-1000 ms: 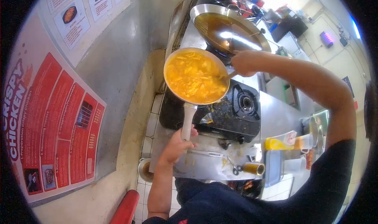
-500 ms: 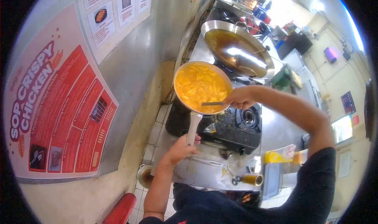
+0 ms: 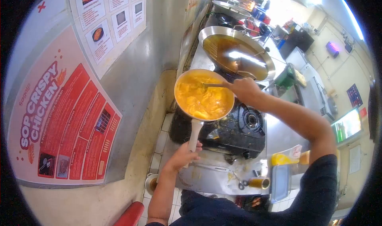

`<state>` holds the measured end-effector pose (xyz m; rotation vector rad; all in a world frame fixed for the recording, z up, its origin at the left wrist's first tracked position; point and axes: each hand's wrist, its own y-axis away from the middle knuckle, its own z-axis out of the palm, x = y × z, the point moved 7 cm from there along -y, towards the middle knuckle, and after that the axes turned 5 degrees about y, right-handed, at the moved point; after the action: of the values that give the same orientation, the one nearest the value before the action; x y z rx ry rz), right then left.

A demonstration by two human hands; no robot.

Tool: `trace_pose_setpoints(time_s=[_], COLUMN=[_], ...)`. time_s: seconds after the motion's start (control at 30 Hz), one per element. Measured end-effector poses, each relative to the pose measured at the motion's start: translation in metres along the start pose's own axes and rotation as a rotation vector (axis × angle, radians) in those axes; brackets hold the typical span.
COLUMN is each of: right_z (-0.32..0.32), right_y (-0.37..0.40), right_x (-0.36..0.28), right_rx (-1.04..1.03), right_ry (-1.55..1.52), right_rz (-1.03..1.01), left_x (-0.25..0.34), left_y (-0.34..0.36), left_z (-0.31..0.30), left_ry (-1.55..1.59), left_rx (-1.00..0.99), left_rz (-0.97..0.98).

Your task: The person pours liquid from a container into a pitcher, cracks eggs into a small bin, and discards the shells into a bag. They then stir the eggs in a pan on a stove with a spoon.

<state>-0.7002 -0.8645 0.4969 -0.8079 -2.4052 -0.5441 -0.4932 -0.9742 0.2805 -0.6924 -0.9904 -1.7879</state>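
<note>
My left hand (image 3: 185, 156) is wrapped round the pale handle (image 3: 195, 135) of a pan (image 3: 176, 95) held over the left side of a black gas stove (image 3: 234, 134). Inside the pan is a yellow-orange egg-like mixture (image 3: 203, 102), partly in lumps and folds. From the right, my right hand (image 3: 246, 90) grips a utensil (image 3: 217, 85) whose far end rests in the mixture near the pan's upper middle; that end is hidden in the food.
A large wok of brown oil (image 3: 234, 53) sits behind the pan. Scissors (image 3: 242, 184), a yellow roll (image 3: 259, 182), a grey tray (image 3: 280, 182) and a yellow packet (image 3: 285, 156) lie nearer. A wall with posters (image 3: 75, 122) stands at the left.
My right hand and the utensil have moved up and back across the pan. The mixture has shifted, with thicker folds toward the near side. My left hand still holds the handle.
</note>
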Motion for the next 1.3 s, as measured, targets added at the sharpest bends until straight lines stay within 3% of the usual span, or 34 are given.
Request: trace_pose_setpoints(time_s=[0.13, 0.37, 0.43, 0.5, 0.53, 0.7, 0.83, 0.9, 0.97, 1.03, 1.17, 1.23, 1.3], right_z=[-0.009, 0.053, 0.068, 0.091, 0.089, 0.097, 0.095, 0.078, 0.087, 0.061, 0.006, -0.015, -0.024], right_y=[0.012, 0.005, 0.003, 0.004, 0.010, 0.004, -0.003, -0.003, -0.005, -0.001, 0.019, 0.030, 0.029], right_x=[0.016, 0.046, 0.039, 0.031, 0.025, 0.009, -0.015, -0.033, -0.035, -0.041, -0.021, -0.015, -0.001], right_rx=[0.230, 0.162, 0.126, -0.111, -0.025, 0.058, -0.031, -0.001, 0.035, 0.020, -0.052, 0.082, 0.104], right_ry=[0.184, 0.276, 0.165, -0.302, -0.531, -0.707, -0.823, -0.748, -0.699, -0.446, -0.212, 0.125, 0.181], right_rz=[-0.085, 0.076, 0.119, 0.237, 0.283, 0.273, 0.243, 0.092, 0.144, 0.012, 0.013, -0.109, -0.100], left_x=[0.001, 0.002, 0.004, 0.002, 0.002, 0.003, 0.004, 0.003, 0.001, 0.002, 0.000, -0.001, 0.001], left_y=[0.000, -0.001, 0.000, 0.000, 0.000, 0.000, 0.000, 0.001, 0.000, 0.000, 0.000, 0.000, 0.000], left_z=[0.001, 0.001, 0.002, 0.001, 0.000, 0.003, 0.003, 0.003, 0.001, 0.001, -0.001, -0.001, 0.002], left_ry=[-0.029, -0.019, -0.001, 0.020, 0.015, -0.020, -0.024, -0.044, -0.033, -0.043, -0.049, -0.040, -0.031], left_rx=[-0.008, -0.017, -0.012, -0.003, -0.006, -0.010, -0.013, -0.009, 0.001, -0.003, -0.003, -0.001, -0.002], left_rz=[0.040, 0.028, 0.032, 0.034, 0.043, 0.041, 0.036, 0.032, 0.034, 0.038, 0.037, 0.039, 0.038])
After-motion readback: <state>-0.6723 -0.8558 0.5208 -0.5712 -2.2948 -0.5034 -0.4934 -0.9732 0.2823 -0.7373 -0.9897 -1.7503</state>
